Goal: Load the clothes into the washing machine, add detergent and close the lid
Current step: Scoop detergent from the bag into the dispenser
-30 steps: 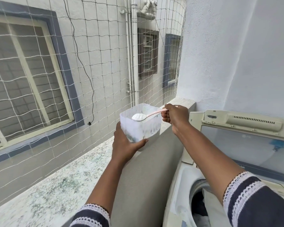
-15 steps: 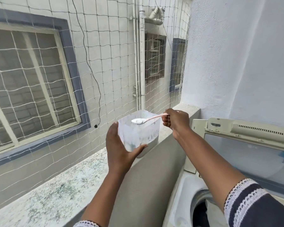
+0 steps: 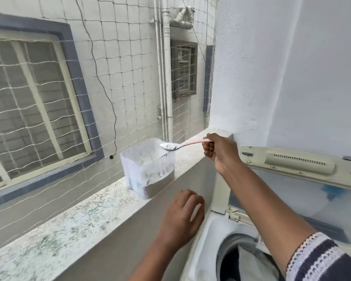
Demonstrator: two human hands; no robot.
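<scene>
We faced a netted opening [image 3: 130,82], a blue-framed window [image 3: 34,102] opposite, drainpipes [image 3: 167,78] beyond, white plastered walls [image 3: 292,67] right, speckled stone ledge [image 3: 69,220] below, soft daylight.

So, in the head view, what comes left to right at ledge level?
Window → detergent tub → spoon → right hand → raised washer lid.

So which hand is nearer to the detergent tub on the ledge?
Right. The right hand holds the spoon over the detergent tub; the left hand hangs below it, apart.
</scene>
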